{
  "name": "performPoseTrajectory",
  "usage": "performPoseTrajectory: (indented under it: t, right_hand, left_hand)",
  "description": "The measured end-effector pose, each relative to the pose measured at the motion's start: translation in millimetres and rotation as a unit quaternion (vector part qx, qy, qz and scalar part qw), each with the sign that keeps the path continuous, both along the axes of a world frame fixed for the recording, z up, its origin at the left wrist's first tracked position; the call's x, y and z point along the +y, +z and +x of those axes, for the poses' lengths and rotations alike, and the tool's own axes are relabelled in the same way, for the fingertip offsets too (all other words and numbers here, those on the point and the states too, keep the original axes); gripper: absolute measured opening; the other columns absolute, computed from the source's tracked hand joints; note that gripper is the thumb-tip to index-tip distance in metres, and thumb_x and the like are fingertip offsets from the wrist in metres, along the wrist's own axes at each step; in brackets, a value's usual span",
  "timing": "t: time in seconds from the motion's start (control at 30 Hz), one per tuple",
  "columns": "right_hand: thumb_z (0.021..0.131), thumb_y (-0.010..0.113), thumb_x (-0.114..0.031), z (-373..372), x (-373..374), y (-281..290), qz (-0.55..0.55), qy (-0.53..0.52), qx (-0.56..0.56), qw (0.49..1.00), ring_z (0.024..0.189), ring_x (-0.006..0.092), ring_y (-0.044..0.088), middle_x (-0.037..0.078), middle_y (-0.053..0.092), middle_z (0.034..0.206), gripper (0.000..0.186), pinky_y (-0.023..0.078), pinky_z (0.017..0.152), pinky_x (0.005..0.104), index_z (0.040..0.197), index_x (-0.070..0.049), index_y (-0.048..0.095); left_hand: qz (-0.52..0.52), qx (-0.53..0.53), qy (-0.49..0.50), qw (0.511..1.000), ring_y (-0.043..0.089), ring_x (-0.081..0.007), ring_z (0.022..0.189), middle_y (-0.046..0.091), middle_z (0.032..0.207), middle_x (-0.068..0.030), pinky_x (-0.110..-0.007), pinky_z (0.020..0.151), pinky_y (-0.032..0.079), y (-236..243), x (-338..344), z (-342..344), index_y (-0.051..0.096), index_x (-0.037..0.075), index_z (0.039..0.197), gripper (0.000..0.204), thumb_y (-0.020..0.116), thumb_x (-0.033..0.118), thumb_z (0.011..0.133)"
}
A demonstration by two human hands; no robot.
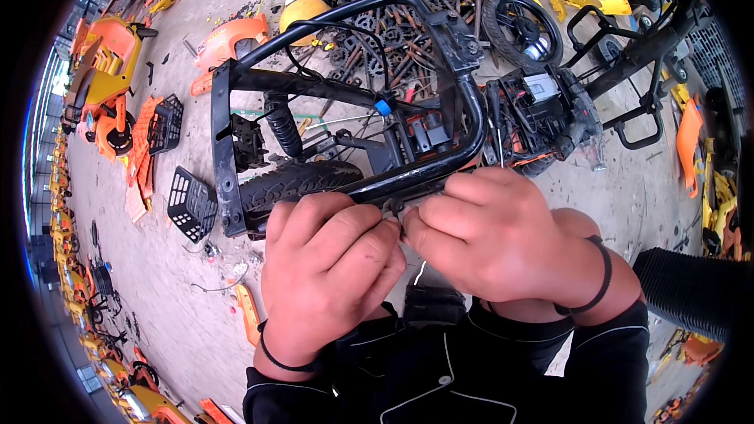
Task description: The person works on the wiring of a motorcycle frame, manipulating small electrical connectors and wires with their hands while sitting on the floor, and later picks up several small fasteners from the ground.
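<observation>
Near black frame (424,172), left hand (326,259) and right hand (495,239), pinching small dark part (390,208)

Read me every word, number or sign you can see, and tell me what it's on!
No words, numbers or signs can be read.
Small held piece: no readable marks.
Pale-topped box: any marks too small.
White-and-blue object at the wheel: too blurred.
</observation>
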State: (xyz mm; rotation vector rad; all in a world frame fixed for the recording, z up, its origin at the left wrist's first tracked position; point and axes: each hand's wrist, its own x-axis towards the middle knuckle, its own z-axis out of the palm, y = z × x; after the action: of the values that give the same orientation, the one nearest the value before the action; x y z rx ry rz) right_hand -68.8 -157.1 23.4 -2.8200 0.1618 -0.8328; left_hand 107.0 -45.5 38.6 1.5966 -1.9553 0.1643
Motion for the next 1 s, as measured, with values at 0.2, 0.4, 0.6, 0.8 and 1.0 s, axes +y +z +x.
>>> performPoseTrajectory:
  t: [0.2, 0.4, 0.6, 0.8, 1.0]
  right_hand:
    - [0.058, 0.066, -0.013, -3.2, -3.8, 7.0, -0.004, 0.033, 0.011, 0.999, 0.061, 0.0140, 0.049, -0.001, 0.055, 0.078, 0.023, 0.041, 0.052, 0.0262, 0.080, -0.007, 0.066]
    - [0.061, 0.074, -0.018, -3.9, -2.1, 9.1, 0.049, -0.004, 0.010, 0.999, 0.065, 0.0167, 0.057, 0.003, 0.061, 0.085, 0.031, 0.046, 0.054, 0.0278, 0.089, -0.005, 0.068]
    - [0.067, 0.065, -0.016, 4.0, 3.4, -3.6, 0.051, -0.037, -0.068, 0.996, 0.061, 0.0161, 0.056, 0.001, 0.050, 0.071, 0.017, 0.042, 0.049, 0.0291, 0.079, -0.005, 0.065]
    - [0.063, 0.072, -0.015, -1.9, 0.3, 5.6, 0.045, 0.018, -0.033, 0.998, 0.057, 0.0149, 0.053, 0.001, 0.056, 0.076, 0.023, 0.040, 0.047, 0.0284, 0.083, -0.004, 0.068]
    - [0.058, 0.064, -0.020, 1.8, -1.2, 5.4, 0.036, 0.056, -0.061, 0.996, 0.057, 0.0154, 0.049, 0.001, 0.041, 0.067, 0.018, 0.037, 0.046, 0.0300, 0.069, -0.007, 0.058]
  left_hand:
    - [0.002, 0.043, -0.004, 0.999, 0.064, -0.0247, 0.079, 0.066, 0.085, -0.0040, -0.035, 0.068, 0.043, -1.5, -1.3, -5.1, 0.063, 0.008, 0.086, 0.031, 0.077, -0.001, 0.059]
    - [0.001, 0.088, -0.012, 0.996, 0.065, -0.0198, 0.077, 0.068, 0.090, -0.0020, -0.032, 0.064, 0.041, -0.9, 1.9, 1.3, 0.068, 0.009, 0.090, 0.028, 0.080, 0.004, 0.065]
    - [0.011, 0.176, -0.044, 0.983, 0.063, -0.0201, 0.071, 0.068, 0.084, -0.0029, -0.031, 0.062, 0.043, -1.6, 1.1, 1.0, 0.068, 0.008, 0.088, 0.025, 0.080, 0.002, 0.066]
    - [0.029, 0.199, -0.063, 0.978, 0.061, -0.0222, 0.068, 0.065, 0.077, -0.0079, -0.032, 0.065, 0.045, -3.3, 0.7, 6.3, 0.066, 0.003, 0.084, 0.018, 0.077, 0.003, 0.070]
    - [0.028, 0.222, -0.078, 0.971, 0.061, -0.0214, 0.067, 0.064, 0.079, -0.0033, -0.032, 0.060, 0.046, -3.6, 2.6, 5.4, 0.064, 0.008, 0.083, 0.024, 0.080, 0.003, 0.065]
